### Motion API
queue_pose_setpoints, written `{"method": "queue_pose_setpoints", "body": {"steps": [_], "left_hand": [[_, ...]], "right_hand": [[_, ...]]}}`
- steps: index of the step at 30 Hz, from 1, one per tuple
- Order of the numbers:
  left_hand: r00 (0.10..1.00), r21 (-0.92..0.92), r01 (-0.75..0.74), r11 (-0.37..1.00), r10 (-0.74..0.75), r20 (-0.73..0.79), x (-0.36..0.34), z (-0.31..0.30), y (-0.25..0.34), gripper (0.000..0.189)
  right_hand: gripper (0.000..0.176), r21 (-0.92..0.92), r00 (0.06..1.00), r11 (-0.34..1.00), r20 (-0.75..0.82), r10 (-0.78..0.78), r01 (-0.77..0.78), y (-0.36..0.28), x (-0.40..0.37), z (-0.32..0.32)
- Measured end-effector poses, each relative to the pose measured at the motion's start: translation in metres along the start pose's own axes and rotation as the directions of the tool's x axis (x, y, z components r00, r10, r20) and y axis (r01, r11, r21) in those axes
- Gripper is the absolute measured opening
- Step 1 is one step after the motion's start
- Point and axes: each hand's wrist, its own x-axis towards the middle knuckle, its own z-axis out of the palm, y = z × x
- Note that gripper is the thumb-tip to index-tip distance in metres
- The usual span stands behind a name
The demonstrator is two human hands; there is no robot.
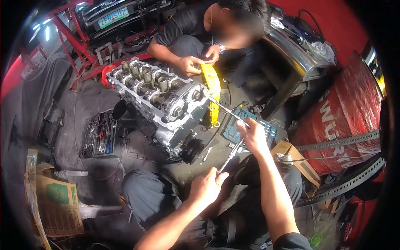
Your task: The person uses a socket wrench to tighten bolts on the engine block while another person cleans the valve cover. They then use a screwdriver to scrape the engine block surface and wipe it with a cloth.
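My left hand is closed around the lower end of a ratchet wrench with a long metal handle. My right hand grips the upper end of the wrench, where a thin extension bar runs up and left. The tip of that bar reaches the front edge of an engine, beside its round sprockets. The engine's top is uncovered, and several metal cylinders stand upright on it. Whether the tip sits on a bolt is too small to tell.
Opposite, a person crouches and holds a long yellow part beside the engine. A teal socket case lies beyond my right hand. At left are a tool tray and a cardboard box. A red drum stands right, near a metal bench.
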Motion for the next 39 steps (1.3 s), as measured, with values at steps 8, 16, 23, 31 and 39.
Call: {"method": "queue_pose_setpoints", "body": {"steps": [8, 16, 23, 31, 39], "left_hand": [[0.992, 0.064, -0.047, 0.997, 0.039, 0.119, 0.009, -0.021, 0.019, 0.032], [0.966, 0.214, -0.079, 0.974, 0.021, 0.259, 0.024, -0.035, 0.024, 0.026], [0.92, 0.355, -0.181, 0.917, 0.029, 0.392, 0.028, -0.043, 0.032, 0.02], [0.885, 0.412, -0.243, 0.878, 0.027, 0.465, 0.03, -0.058, 0.05, 0.019], [0.787, 0.426, -0.458, 0.78, 0.133, 0.603, 0.035, -0.072, 0.059, 0.021]], "right_hand": [[0.047, -0.007, 0.977, 1.0, -0.21, -0.028, 0.027, 0.001, 0.009, 0.012], [0.046, 0.12, 0.988, 0.993, -0.156, 0.005, 0.013, -0.002, 0.01, 0.008], [0.044, 0.191, 0.992, 0.982, -0.124, 0.013, 0.011, 0.004, 0.013, 0.009], [0.043, 0.271, 0.991, 0.962, -0.133, 0.0, 0.036, 0.001, 0.012, 0.007], [0.044, 0.281, 0.994, 0.959, -0.085, 0.064, -0.038, 0.001, 0.015, 0.007]]}}
